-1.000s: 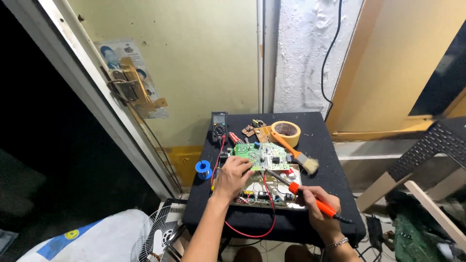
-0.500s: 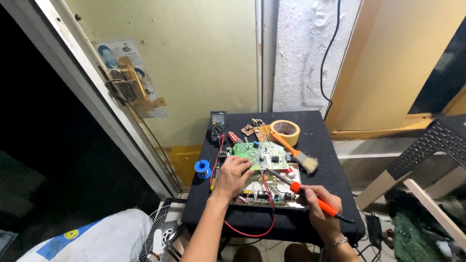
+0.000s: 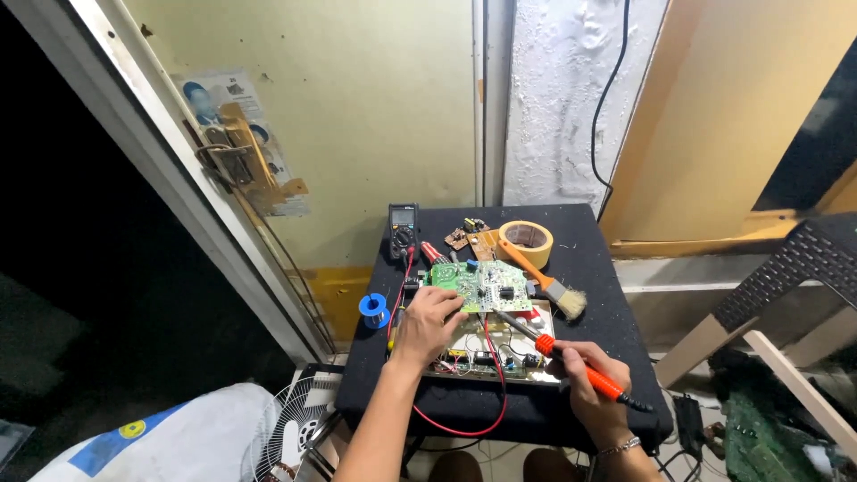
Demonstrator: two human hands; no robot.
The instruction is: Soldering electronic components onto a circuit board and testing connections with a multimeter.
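My left hand (image 3: 427, 323) grips the near-left edge of a green circuit board (image 3: 482, 286) and holds it tilted above a larger pale board (image 3: 486, 357) on the black table (image 3: 589, 268). An orange-handled soldering iron (image 3: 580, 368) is in my right hand (image 3: 585, 386). Its metal tip (image 3: 511, 321) points up-left at the near edge of the green board. Red test leads (image 3: 486, 411) loop across the table front.
A black multimeter (image 3: 403, 228), a roll of tan tape (image 3: 526, 243), an orange-handled brush (image 3: 549, 284) and small brown boards (image 3: 471, 236) lie at the back. A blue solder spool (image 3: 374, 309) sits at the left edge. A fan grille (image 3: 299, 424) stands below left.
The soldering iron tip has moved slightly closer to the green board. My left hand stays on the board's edge.
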